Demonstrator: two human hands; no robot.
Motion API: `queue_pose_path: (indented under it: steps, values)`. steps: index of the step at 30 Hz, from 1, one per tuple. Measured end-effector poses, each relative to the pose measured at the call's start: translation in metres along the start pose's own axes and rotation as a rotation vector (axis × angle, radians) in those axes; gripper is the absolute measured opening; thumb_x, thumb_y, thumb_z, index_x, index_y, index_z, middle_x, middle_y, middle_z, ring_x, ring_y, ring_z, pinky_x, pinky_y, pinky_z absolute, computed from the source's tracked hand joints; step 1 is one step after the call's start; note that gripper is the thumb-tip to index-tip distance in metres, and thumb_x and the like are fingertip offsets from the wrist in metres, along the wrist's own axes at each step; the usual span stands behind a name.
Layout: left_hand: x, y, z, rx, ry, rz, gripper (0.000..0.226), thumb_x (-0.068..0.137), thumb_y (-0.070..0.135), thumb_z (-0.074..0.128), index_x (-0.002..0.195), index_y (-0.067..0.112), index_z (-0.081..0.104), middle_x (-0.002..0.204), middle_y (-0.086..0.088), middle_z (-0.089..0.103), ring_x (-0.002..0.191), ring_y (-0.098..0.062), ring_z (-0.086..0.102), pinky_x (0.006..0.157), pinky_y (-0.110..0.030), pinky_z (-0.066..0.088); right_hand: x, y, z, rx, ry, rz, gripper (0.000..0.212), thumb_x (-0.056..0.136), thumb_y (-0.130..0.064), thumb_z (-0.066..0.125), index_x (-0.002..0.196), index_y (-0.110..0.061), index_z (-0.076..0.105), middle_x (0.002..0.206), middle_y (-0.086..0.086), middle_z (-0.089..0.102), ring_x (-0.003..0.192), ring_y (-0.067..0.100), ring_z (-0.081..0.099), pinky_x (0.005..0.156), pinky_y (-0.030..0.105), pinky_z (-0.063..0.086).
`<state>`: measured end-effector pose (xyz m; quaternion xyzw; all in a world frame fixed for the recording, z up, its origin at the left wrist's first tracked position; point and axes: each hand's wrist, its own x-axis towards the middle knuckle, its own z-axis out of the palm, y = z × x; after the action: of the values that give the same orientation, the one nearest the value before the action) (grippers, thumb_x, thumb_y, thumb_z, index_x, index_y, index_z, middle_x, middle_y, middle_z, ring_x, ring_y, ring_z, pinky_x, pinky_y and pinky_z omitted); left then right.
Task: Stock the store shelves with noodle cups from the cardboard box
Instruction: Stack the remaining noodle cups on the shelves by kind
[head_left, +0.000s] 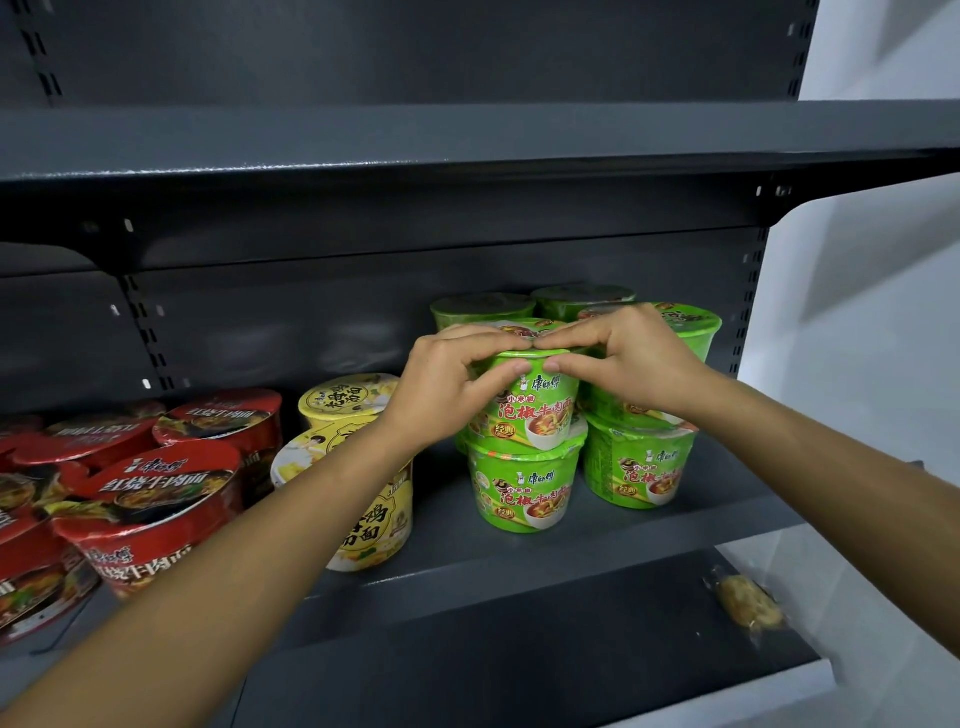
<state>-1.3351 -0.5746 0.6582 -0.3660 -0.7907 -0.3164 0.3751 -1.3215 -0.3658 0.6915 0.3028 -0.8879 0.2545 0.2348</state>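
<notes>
Clasping green cup (540, 410), fingers (483, 347) curled

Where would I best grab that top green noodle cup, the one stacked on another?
Likely by its wide upper rim, from the front. The round green plastic-wrapped noodle cup stands upright and tapers downward, so a grip catches under the rim, as the left hand and right hand hold it. Other green cups crowd behind it.
</notes>
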Motion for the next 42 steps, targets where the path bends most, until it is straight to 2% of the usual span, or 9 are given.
queue_pose_path:
  steps: [8, 10, 13, 17, 22, 24, 29, 37, 42]
  values:
    - [0.0, -0.001, 0.001, 0.006, -0.01, -0.005, 0.037, 0.084, 0.04, 0.06, 0.107, 0.014, 0.073, 0.107, 0.001, 0.071, 0.102, 0.001, 0.056, 0.093, -0.014, 0.043, 0.0, 0.0, 0.001, -0.005, 0.0, 0.017, 0.03, 0.081, -0.031, 0.072, 0.111, -0.026, 0.07, 0.112, -0.004, 0.069, 0.108, 0.002, 0.06, 0.094, 0.013, 0.041]
    - [0.001, -0.001, -0.001, 0.017, -0.033, -0.006, 0.039, 0.084, 0.042, 0.059, 0.107, 0.014, 0.072, 0.109, 0.0, 0.07, 0.104, -0.003, 0.058, 0.095, -0.016, 0.043, 0.001, -0.001, -0.001, -0.004, -0.02, 0.025, 0.032, 0.081, -0.033, 0.072, 0.112, -0.027, 0.07, 0.114, -0.004, 0.069, 0.109, 0.004, 0.06, 0.096, 0.016, 0.042]
    - [0.001, -0.002, -0.007, 0.069, -0.072, 0.006, 0.042, 0.083, 0.045, 0.057, 0.111, 0.017, 0.071, 0.116, 0.001, 0.067, 0.108, -0.001, 0.053, 0.097, -0.017, 0.039, 0.002, -0.002, -0.006, -0.049, -0.072, 0.021, 0.034, 0.082, -0.03, 0.072, 0.116, -0.029, 0.067, 0.119, -0.007, 0.066, 0.113, 0.004, 0.058, 0.098, 0.016, 0.039]
    - [0.002, -0.004, -0.015, 0.049, -0.139, 0.003, 0.043, 0.084, 0.046, 0.055, 0.115, 0.018, 0.069, 0.117, 0.002, 0.066, 0.11, 0.001, 0.054, 0.098, -0.01, 0.038, 0.001, -0.001, -0.007, -0.072, -0.085, 0.014, 0.032, 0.085, -0.023, 0.069, 0.117, -0.027, 0.067, 0.119, -0.007, 0.066, 0.114, 0.005, 0.058, 0.099, 0.016, 0.037]
    - [0.002, -0.008, -0.014, 0.01, -0.153, -0.018, 0.04, 0.086, 0.043, 0.056, 0.115, 0.018, 0.069, 0.116, 0.002, 0.067, 0.112, -0.006, 0.058, 0.1, -0.02, 0.043, 0.001, -0.001, -0.008, -0.074, -0.053, 0.02, 0.03, 0.082, -0.027, 0.071, 0.112, -0.025, 0.07, 0.113, -0.005, 0.069, 0.111, 0.009, 0.061, 0.105, 0.027, 0.04]
    - [0.002, -0.01, -0.012, 0.005, -0.145, -0.015, 0.039, 0.086, 0.042, 0.057, 0.114, 0.019, 0.069, 0.116, 0.002, 0.067, 0.112, -0.005, 0.058, 0.1, -0.02, 0.043, 0.001, -0.001, -0.008, -0.087, -0.048, 0.024, 0.03, 0.082, -0.029, 0.072, 0.111, -0.025, 0.07, 0.112, -0.005, 0.069, 0.113, 0.012, 0.06, 0.106, 0.032, 0.039]
    - [0.003, -0.012, -0.013, -0.01, -0.154, -0.026, 0.037, 0.086, 0.042, 0.057, 0.114, 0.02, 0.069, 0.115, 0.007, 0.066, 0.112, -0.001, 0.056, 0.099, -0.017, 0.041, 0.003, -0.002, -0.006, -0.109, -0.037, 0.037, 0.03, 0.082, -0.031, 0.071, 0.111, -0.026, 0.07, 0.113, -0.005, 0.069, 0.114, 0.015, 0.059, 0.106, 0.035, 0.039]
    - [0.002, -0.013, -0.013, -0.002, -0.162, -0.034, 0.038, 0.086, 0.042, 0.057, 0.114, 0.02, 0.069, 0.114, 0.01, 0.064, 0.112, 0.0, 0.055, 0.098, -0.012, 0.039, 0.002, -0.004, -0.006, -0.104, -0.03, 0.037, 0.03, 0.082, -0.03, 0.071, 0.112, -0.024, 0.07, 0.113, -0.002, 0.069, 0.111, 0.013, 0.061, 0.103, 0.031, 0.041]
    - [0.001, -0.01, -0.014, 0.014, -0.159, -0.046, 0.04, 0.085, 0.044, 0.055, 0.114, 0.021, 0.069, 0.113, 0.012, 0.063, 0.111, 0.004, 0.052, 0.098, -0.009, 0.036, 0.0, -0.005, -0.005, -0.094, -0.027, 0.034, 0.028, 0.082, -0.029, 0.071, 0.111, -0.025, 0.071, 0.111, -0.003, 0.07, 0.107, 0.009, 0.062, 0.098, 0.022, 0.043]
